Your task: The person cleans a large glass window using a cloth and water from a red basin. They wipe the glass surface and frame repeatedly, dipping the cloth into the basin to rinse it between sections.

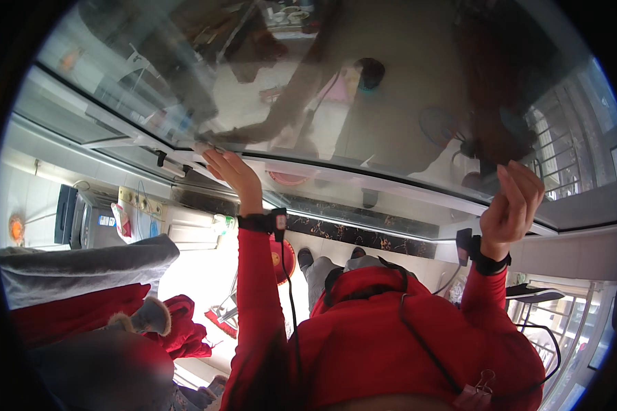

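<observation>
My left hand (239,177) reaches up to the pale frame (339,174) along a large glass pane (391,118). Its fingertips meet the frame beside a small whitish patch, too unclear to tell whether it is a held cloth. My right hand (514,205) is raised in front of the pane's lower right corner. Its fingers curl loosely, and nothing shows between them. Black straps with small devices circle both wrists, the left one (259,223) and the right one (488,262). Dark reflections of the room and of arms spread over the glass.
Black cables (290,298) hang from the wrist devices across my red top. A black patterned stone strip (349,226) runs below the frame. At lower left are a partly blurred person (97,365) and grey cloth (87,262). A red broom head (221,322) and red round object (283,262) are low down.
</observation>
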`<action>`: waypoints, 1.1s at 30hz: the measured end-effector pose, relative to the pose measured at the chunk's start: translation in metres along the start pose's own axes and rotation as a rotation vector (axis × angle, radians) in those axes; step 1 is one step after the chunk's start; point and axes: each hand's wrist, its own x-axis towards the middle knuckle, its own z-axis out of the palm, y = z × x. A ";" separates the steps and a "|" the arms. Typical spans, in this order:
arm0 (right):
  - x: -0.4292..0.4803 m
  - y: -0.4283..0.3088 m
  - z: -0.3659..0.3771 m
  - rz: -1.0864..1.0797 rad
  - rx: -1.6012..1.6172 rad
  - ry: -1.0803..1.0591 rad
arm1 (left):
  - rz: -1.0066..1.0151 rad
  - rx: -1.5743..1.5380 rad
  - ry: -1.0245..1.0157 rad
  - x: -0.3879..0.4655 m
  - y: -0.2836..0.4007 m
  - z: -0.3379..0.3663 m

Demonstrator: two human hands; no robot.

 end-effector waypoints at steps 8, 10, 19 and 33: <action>-0.006 0.016 -0.008 -0.009 -0.073 0.090 | 1.049 0.355 -0.212 -0.117 0.106 0.046; -0.012 0.022 -0.020 0.014 -0.137 0.103 | 0.782 0.127 -0.190 -0.107 0.110 0.045; -0.053 0.041 -0.071 0.132 -0.332 0.105 | 1.304 0.226 -0.338 -0.163 0.177 0.072; -0.095 0.055 -0.125 0.320 -0.482 0.148 | 1.560 0.332 -0.614 -0.141 0.197 0.054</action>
